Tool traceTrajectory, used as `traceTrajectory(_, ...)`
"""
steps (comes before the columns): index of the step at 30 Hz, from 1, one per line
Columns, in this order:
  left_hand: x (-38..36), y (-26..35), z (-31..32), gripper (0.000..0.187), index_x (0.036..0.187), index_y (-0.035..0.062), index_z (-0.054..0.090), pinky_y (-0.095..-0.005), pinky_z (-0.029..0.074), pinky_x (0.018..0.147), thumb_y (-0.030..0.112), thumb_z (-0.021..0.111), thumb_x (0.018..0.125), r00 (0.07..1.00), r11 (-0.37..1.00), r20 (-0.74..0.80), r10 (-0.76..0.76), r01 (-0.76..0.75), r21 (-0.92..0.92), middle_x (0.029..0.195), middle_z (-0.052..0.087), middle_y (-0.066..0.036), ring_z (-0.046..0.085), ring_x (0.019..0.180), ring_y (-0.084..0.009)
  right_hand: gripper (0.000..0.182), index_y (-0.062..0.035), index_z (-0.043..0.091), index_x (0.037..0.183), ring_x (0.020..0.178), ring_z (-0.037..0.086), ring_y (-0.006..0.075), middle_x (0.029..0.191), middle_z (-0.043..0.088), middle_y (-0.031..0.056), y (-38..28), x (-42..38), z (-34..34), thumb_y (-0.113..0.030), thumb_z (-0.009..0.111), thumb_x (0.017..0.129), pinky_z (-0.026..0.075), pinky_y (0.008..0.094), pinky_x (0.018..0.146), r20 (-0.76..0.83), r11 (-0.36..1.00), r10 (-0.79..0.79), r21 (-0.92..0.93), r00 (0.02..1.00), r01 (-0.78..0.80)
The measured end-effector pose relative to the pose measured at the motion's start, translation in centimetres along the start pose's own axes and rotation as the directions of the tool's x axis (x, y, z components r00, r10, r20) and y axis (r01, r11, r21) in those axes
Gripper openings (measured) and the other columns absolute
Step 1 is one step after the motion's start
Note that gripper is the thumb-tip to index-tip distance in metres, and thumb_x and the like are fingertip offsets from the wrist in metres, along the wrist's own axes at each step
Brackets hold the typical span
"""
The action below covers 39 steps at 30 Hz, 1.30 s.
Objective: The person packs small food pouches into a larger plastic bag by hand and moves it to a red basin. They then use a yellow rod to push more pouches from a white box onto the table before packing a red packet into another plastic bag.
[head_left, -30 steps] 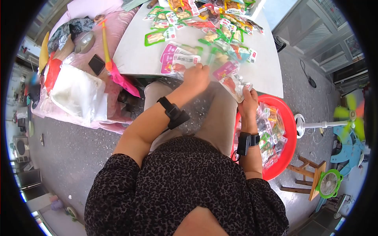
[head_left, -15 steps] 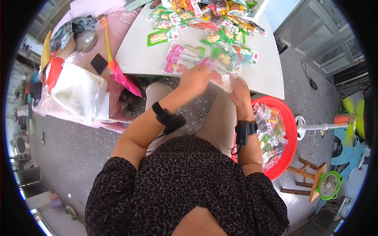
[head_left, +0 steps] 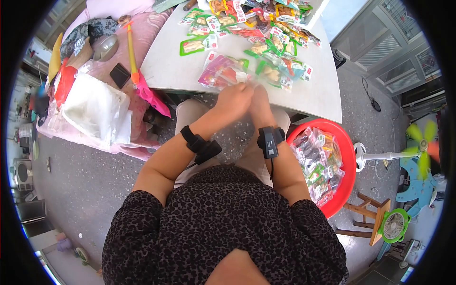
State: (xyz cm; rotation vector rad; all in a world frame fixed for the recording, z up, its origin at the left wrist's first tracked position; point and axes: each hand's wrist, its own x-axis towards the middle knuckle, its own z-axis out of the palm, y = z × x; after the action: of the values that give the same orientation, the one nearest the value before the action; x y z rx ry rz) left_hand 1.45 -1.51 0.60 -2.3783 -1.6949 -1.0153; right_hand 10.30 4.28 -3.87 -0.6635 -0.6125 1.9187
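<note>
My left hand [head_left: 234, 99] is closed at the near edge of a clear, pink-labelled food packet [head_left: 229, 73] with reddish contents. The packet lies just beyond my fingers, over the near edge of the white table [head_left: 166, 66]. Close against the left hand is my right hand [head_left: 260, 99], its fingers smeared by motion and partly hidden, so its grip does not show. Another packet with a green edge [head_left: 243, 62] lies partly beneath the pink one. Right of the hands sits a green-edged packet [head_left: 270, 73] with pale contents.
Many colourful packets [head_left: 285, 35] are heaped across the far side of the table. A red tub [head_left: 350, 161] full of packets stands by my right arm. A pink-covered surface at left holds a phone [head_left: 120, 75] and white sheeting [head_left: 95, 107]. A fan [head_left: 422, 147] is at right.
My right hand has moved left, from the packet's right end to beside my left hand. The pink-labelled packet has shifted left. My left hand has moved slightly nearer to me.
</note>
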Motion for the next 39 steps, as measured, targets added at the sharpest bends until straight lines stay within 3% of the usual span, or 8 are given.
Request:
traceTrajectory(8, -0.3, -1.1, -0.6, 0.007, 0.069, 0.0057, 0.046, -0.0397, 0.042, 0.052, 0.011, 0.05, 0.068, 0.999, 0.997, -0.008, 0.047, -0.048, -0.057, 0.069, 0.048, -0.012, 0.051, 0.062, -0.031, 0.017, -0.0007, 0.05, 0.088, 0.071, 0.051, 0.0194, 0.078, 0.052, 0.0089, -0.8, 0.8, 0.9, -0.011, 0.037, 0.082, 0.043, 0.032, 0.061, 0.123, 0.949, 0.043, -0.314, 0.991, -0.002)
traceTrajectory(12, -0.6, -1.5, -0.3, 0.01, 0.073, 0.006, 0.049, -0.0387, 0.041, 0.054, 0.013, 0.053, 0.068, 1.0, 1.0, 0.018, 0.016, -0.016, -0.014, 0.071, 0.048, -0.011, 0.051, 0.063, -0.0298, 0.016, -0.001, 0.051, 0.088, 0.069, 0.051, 0.0191, 0.077, 0.052, 0.0084, 0.3, 1.4, 0.8, -0.011, 0.04, 0.082, 0.043, 0.0309, 0.061, 0.007, 0.988, 0.154, 0.022, 0.988, -0.154)
traceTrajectory(15, -1.4, -1.2, -1.1, 0.023, 0.084, 0.007, 0.053, -0.0383, 0.041, 0.064, 0.015, 0.058, 0.064, 0.999, 0.999, -0.02, -0.028, 0.027, -0.035, 0.082, 0.05, -0.011, 0.05, 0.075, -0.0285, 0.015, -0.0011, 0.049, 0.092, 0.071, 0.052, 0.0194, 0.078, 0.053, 0.0092, -0.4, 0.4, -1.0, -0.008, 0.043, 0.08, 0.044, 0.032, 0.064, 0.352, 0.745, -0.1, -0.593, 0.931, 0.305)
traceTrajectory(17, -2.4, -0.9, -1.8, 0.031, 0.09, 0.0077, 0.054, -0.0392, 0.038, 0.072, 0.017, 0.061, 0.061, 0.998, 1.0, -0.059, 0.011, -0.011, 0.0, 0.09, 0.049, -0.011, 0.048, 0.085, -0.0287, 0.016, -0.0034, 0.05, 0.094, 0.08, 0.052, 0.0191, 0.09, 0.054, 0.0094, -0.4, 0.6, -3.1, -0.009, 0.043, 0.081, 0.043, 0.0317, 0.07, 0.466, 0.729, -0.188, -0.524, 0.865, 0.44)
traceTrajectory(24, -4.4, -2.9, -0.4, 0.032, 0.09, 0.0058, 0.054, -0.0423, 0.032, 0.084, 0.013, 0.062, 0.06, 0.983, 0.98, -0.12, 0.141, -0.122, 0.157, 0.101, 0.046, -0.011, 0.041, 0.101, -0.0304, 0.013, -0.006, 0.045, 0.09, 0.076, 0.054, 0.0186, 0.085, 0.053, 0.007, -4.8, -3.9, -2.2, -0.007, 0.049, 0.077, 0.043, 0.0289, 0.063, -0.096, 1.0, -0.016, -0.028, 0.995, 0.014)
traceTrajectory(30, -0.9, -5.1, -4.0, 0.021, 0.087, 0.0039, 0.052, -0.0377, 0.037, 0.08, 0.004, 0.055, 0.066, 0.943, 0.973, -0.272, 0.193, -0.22, -0.072, 0.099, 0.049, -0.014, 0.046, 0.092, -0.0299, 0.022, -0.0042, 0.044, 0.097, 0.078, 0.052, 0.0129, 0.088, 0.052, 0.0044, -6.6, -4.7, -1.1, -0.009, 0.052, 0.078, 0.042, 0.025, 0.062, -0.198, 0.904, -0.224, -0.407, 0.954, 0.128)
traceTrajectory(33, 1.3, -5.2, -7.4, 0.011, 0.085, 0.0021, 0.052, -0.0301, 0.038, 0.078, 0.004, 0.05, 0.075, 0.949, 0.914, -0.306, -0.074, -0.058, -0.402, 0.097, 0.052, -0.012, 0.049, 0.089, -0.0225, 0.029, -0.0009, 0.042, 0.103, 0.081, 0.051, 0.0113, 0.09, 0.051, 0.0042, -8.0, -4.7, -0.3, -0.009, 0.054, 0.077, 0.042, 0.0237, 0.065, -0.065, 0.821, -0.344, -0.505, 0.937, 0.266)
traceTrajectory(39, 2.8, -3.8, -12.5, 0.011, 0.085, 0.001, 0.047, -0.0239, 0.04, 0.072, 0.01, 0.042, 0.084, 0.937, 0.469, 0.055, -0.344, 0.222, -0.855, 0.085, 0.059, -0.01, 0.051, 0.076, -0.0118, 0.046, 0.0013, 0.039, 0.11, 0.095, 0.047, 0.0167, 0.1, 0.049, 0.0078, -10.6, -5.3, 2.9, -0.009, 0.061, 0.071, 0.04, 0.0299, 0.077, 0.361, 0.567, -0.454, -0.588, 0.815, 0.577)
